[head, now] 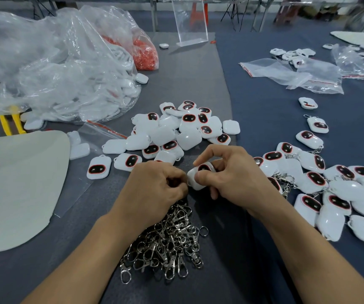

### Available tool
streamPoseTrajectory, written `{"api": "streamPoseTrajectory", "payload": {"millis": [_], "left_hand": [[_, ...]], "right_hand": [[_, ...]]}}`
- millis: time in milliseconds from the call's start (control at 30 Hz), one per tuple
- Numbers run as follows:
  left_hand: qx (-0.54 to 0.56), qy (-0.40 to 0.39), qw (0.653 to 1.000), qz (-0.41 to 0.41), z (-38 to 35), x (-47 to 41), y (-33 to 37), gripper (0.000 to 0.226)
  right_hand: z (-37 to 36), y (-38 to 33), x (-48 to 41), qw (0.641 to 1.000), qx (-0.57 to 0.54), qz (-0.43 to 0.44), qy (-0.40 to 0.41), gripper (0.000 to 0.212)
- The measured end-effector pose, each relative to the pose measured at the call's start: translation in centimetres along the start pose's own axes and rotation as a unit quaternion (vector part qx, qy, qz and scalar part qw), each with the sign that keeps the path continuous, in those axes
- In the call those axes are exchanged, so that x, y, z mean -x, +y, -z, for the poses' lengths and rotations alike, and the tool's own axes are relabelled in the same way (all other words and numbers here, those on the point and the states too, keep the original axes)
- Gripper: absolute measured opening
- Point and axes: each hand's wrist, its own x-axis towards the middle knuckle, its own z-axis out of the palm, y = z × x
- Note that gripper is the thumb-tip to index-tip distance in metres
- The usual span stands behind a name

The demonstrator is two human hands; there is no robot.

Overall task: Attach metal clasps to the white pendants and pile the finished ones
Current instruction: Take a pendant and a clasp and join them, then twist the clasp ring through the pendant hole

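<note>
My right hand (231, 178) grips a white pendant (198, 175) with a black, red-rimmed oval face, thumb and fingers curled round it. My left hand (154, 185) is curled tight right beside the pendant's left edge; what it pinches is hidden by its fingers. Below both hands lies a heap of silver metal clasps (168, 242). Beyond the hands sits a pile of pendants without clasps (176, 130). To the right lies a pile of pendants with clasps on them (330, 194).
Large clear plastic bags (56, 69) of white parts fill the back left, with an orange-filled bag (146, 53) behind. A pale board (16, 185) lies at left beside yellow-handled pliers (10, 121). Zip bags (297, 73) and a clear acrylic stand (190, 20) sit further back.
</note>
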Motion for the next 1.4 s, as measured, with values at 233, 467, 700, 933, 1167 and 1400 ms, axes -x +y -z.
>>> {"api": "streamPoseTrajectory", "payload": {"millis": [233, 467, 700, 933, 1167, 1400], "left_hand": [[-0.005, 0.061, 0.998, -0.013, -0.2, 0.5, 0.5, 0.007], [0.089, 0.079, 0.993, -0.02, 0.2, 0.4, 0.4, 0.026], [0.088, 0.052, 0.994, -0.027, 0.4, 0.8, 0.7, 0.006], [0.085, 0.125, 0.989, -0.01, 0.7, 0.9, 0.8, 0.008], [0.31, 0.111, 0.942, 0.07, 0.4, 0.4, 1.5, 0.017], [0.199, 0.125, 0.972, 0.016, 0.9, 0.5, 1.5, 0.005]], "right_hand": [[-0.3, 0.2, 0.0, 0.995, -0.095, -0.029, 0.015, 0.017], [0.2, -0.4, -0.1, 0.964, -0.251, -0.081, -0.003, 0.013], [-0.1, -0.9, 0.4, 0.964, -0.257, -0.076, -0.004, 0.015], [-2.0, -1.8, 1.0, 0.937, -0.34, -0.062, 0.056, 0.014], [-2.0, -2.3, 1.2, 0.896, -0.432, -0.081, 0.055, 0.01], [-2.5, -2.6, 1.9, 0.898, -0.429, -0.04, 0.087, 0.013]]}}
